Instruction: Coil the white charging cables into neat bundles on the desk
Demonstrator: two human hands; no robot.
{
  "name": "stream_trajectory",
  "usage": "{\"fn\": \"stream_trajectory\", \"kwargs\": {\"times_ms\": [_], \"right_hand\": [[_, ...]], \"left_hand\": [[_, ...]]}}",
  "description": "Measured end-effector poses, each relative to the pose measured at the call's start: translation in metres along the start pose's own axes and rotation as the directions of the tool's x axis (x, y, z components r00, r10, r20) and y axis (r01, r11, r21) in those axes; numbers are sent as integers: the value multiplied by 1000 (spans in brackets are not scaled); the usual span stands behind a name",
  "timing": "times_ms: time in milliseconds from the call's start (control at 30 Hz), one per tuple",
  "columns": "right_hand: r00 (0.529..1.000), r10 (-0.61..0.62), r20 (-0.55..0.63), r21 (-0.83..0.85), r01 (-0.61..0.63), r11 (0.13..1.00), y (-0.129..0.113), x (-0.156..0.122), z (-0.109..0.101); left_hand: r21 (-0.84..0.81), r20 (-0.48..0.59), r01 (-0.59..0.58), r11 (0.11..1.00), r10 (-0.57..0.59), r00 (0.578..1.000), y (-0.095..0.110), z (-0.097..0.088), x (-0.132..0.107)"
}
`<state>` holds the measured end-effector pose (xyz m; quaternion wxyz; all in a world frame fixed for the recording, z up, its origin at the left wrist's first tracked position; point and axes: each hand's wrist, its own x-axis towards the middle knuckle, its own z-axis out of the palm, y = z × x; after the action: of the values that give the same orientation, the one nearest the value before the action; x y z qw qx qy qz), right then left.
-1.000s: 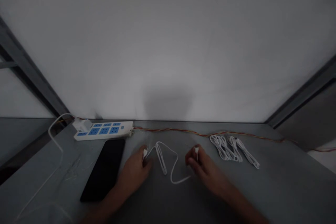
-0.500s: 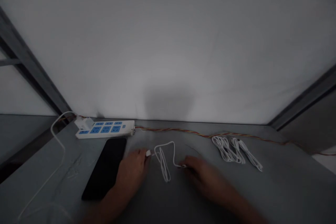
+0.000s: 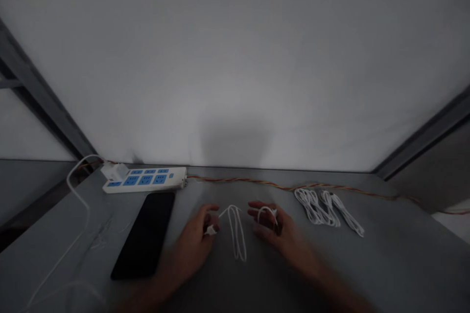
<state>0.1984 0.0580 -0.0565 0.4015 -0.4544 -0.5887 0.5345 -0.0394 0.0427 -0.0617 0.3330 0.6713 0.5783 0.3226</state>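
My left hand holds the small white plug of a white charging cable between its fingers. The cable runs from there in a long hanging loop on the grey table. My right hand is curled around a small loop of the same cable, and its other end is hidden in my fingers. The two hands stand apart, with the long loop between them.
A black smartphone lies left of my left hand. Behind it stands a white power strip with blue sockets and a plugged-in adapter. Bundled white cables lie at the right. A twisted orange wire runs along the back edge.
My right hand has moved up and left, now gathering a small loop of cable. My left hand has shifted slightly right, keeping the plug. The long loop has moved to the right.
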Motion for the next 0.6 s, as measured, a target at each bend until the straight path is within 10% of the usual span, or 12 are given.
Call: {"fn": "stream_trajectory", "kwargs": {"times_ms": [333,600], "right_hand": [[1000,6,-21,-321,-13,947,3,0,13],[992,-117,-43,-131,110,985,-3,1,7]], "left_hand": [[-6,84,33,999,-32,996,13,7,-4],[-278,-96,184,943,-218,971,5,4,-1]]}}
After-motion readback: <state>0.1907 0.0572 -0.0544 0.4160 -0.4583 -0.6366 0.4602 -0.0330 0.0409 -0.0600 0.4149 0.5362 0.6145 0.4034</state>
